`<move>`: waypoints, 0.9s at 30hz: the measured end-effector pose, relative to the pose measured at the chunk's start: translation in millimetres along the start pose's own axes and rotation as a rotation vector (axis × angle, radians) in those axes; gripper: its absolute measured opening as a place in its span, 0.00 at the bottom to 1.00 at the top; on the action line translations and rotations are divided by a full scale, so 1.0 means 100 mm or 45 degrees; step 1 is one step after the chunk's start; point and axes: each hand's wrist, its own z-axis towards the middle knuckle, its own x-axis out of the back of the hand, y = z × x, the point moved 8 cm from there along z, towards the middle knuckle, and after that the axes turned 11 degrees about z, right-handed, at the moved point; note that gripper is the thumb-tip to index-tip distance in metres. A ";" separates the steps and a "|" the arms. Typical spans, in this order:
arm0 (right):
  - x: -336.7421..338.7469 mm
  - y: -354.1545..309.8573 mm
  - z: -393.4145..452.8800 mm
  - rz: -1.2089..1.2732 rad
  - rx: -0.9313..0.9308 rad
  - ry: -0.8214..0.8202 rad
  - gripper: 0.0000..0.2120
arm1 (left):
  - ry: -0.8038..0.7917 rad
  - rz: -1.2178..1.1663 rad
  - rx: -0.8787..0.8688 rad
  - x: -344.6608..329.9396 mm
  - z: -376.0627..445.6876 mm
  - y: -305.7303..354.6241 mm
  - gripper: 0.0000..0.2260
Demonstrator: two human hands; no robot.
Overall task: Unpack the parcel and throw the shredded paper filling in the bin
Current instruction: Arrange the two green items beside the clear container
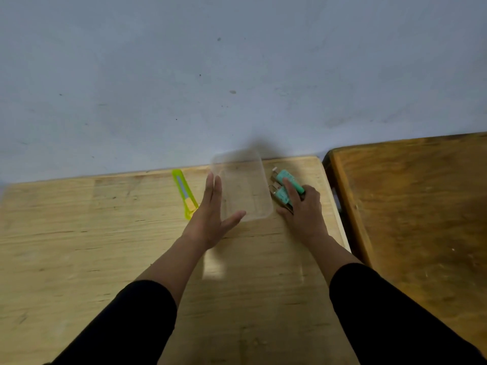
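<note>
A clear container [243, 185], lime-yellow cutter [184, 192] and teal clips [286, 187] lie on pale wood table [79, 246].

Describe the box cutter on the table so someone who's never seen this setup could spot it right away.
Start at the light wooden table, along its far edge by the grey wall. Just left of the open left hand lies the box cutter, a slim neon yellow-green bar with an orange slider, unlike the clear plastic container.
</note>
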 end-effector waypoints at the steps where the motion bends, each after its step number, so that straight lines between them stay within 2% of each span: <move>1: 0.02 -0.01 0.00 -0.003 -0.013 0.009 0.35 | 0.006 0.004 0.003 0.00 0.00 -0.01 0.44; 6: 0.25 -0.04 -0.06 0.034 -0.126 0.172 0.37 | -0.015 -0.161 0.079 -0.03 0.00 -0.06 0.47; 10: 0.49 -0.30 -0.10 0.062 0.037 0.280 0.36 | -0.029 -0.205 0.097 -0.03 -0.01 -0.05 0.49; 17: 0.25 -0.90 0.00 0.064 0.301 0.148 0.37 | -0.054 -0.195 0.048 0.00 0.01 -0.06 0.56; 20: 0.09 -0.99 0.08 0.049 0.287 0.099 0.38 | -0.055 -0.206 0.034 0.01 0.03 -0.06 0.56; 27: -0.08 -1.00 0.20 -0.072 0.183 0.022 0.35 | 0.005 -0.208 0.039 0.03 0.03 -0.07 0.55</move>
